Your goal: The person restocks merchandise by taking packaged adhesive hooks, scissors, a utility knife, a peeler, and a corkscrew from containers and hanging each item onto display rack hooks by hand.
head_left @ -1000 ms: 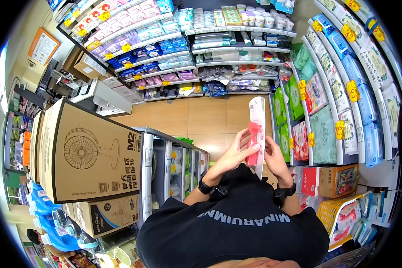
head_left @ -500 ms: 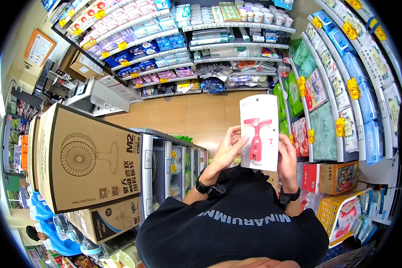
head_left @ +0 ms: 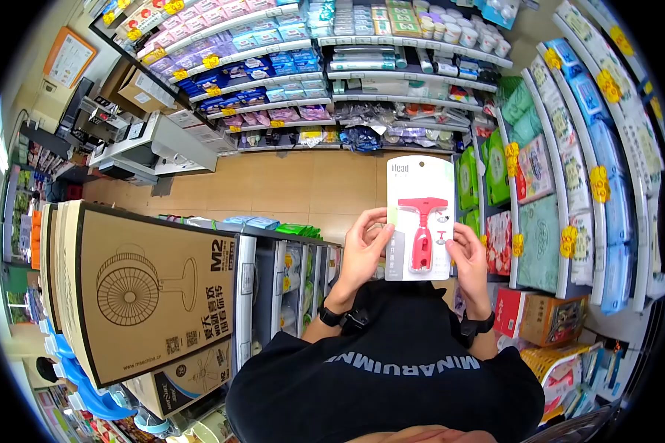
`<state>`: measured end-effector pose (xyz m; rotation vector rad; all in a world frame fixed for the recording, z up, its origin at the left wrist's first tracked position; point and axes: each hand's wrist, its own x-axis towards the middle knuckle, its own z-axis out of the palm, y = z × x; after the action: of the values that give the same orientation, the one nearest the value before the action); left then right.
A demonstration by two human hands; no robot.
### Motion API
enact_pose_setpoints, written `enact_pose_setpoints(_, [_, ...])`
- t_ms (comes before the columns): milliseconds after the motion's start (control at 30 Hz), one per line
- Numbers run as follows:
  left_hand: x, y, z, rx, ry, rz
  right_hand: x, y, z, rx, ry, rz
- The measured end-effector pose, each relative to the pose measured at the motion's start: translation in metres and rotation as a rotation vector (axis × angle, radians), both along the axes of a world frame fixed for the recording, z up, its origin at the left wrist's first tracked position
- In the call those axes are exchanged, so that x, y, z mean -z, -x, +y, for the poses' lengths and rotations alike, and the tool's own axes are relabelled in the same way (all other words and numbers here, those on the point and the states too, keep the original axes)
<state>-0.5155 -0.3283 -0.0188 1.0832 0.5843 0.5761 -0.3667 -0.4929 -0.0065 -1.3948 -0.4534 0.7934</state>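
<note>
Evidently, left hand [head_left: 363, 247] and right hand [head_left: 468, 255] grip opposite edges of upright card pack [head_left: 401, 184] (red tool [head_left: 423, 235] inside).

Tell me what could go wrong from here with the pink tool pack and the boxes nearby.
The pink tool pack could slip: the left hand and right hand hold it only near its side edges. Squeezing inward from both sides might also bend its backing card. The large fan box stands close to the person's left arm, so a swing that way could knock it.
</note>
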Motion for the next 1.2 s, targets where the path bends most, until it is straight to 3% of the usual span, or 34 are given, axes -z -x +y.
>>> enact_pose_setpoints(400, [-0.012,-0.064,0.113,-0.272,-0.081,-0.015,-0.015,-0.09,0.141,-0.243,-0.047,-0.01])
enact_pose_setpoints(733, [-0.031,-0.145,0.215,-0.323,-0.157,-0.082,-0.022,-0.179,0.245,-0.347,-0.088,-0.023])
enact_pose_setpoints(1200, [-0.024,-0.191,0.281,-0.503,-0.111,-0.066,-0.014,-0.229,0.344,-0.464,-0.073,0.003])
